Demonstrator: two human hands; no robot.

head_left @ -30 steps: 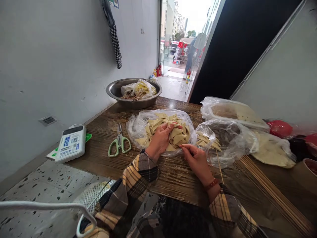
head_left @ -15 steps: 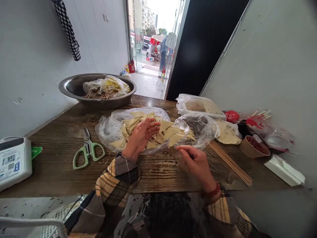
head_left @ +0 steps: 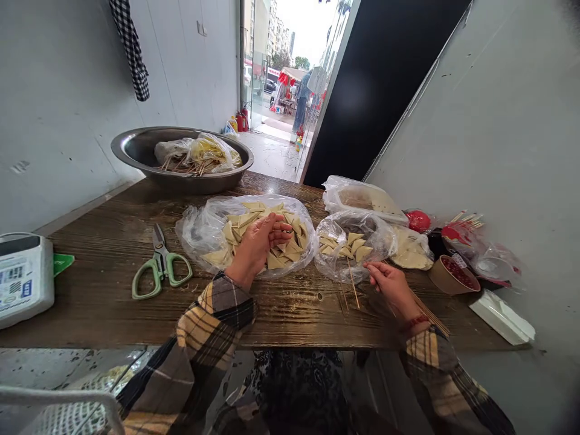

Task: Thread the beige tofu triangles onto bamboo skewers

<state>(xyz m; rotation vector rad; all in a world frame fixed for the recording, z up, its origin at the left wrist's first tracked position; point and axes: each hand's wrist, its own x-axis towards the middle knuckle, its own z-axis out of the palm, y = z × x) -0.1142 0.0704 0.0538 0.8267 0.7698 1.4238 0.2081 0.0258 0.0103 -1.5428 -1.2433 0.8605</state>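
Note:
My left hand hovers over a clear plastic bag spread with many pale tofu-skin triangles. Its fingers reach out to the right, slightly bent, with nothing visible in them. To the right lies a second clear bag with more triangles on it. A thin wooden skewer sticks out from these toward the table's front edge. My right hand is just right of this skewer, fingers loosely bent, its fingertips close to the bag; I see nothing held in it.
Green-handled scissors lie left of the bags. A bundle of skewers is partly behind my right forearm. A steel basin with bagged skewers stands behind. A bowl of red food and a white box line the right side.
My right hand has moved right, away from the skewered triangles, which now rest on the right bag with their stick pointing toward me. My left hand stays over the left bag. The view has shifted slightly.

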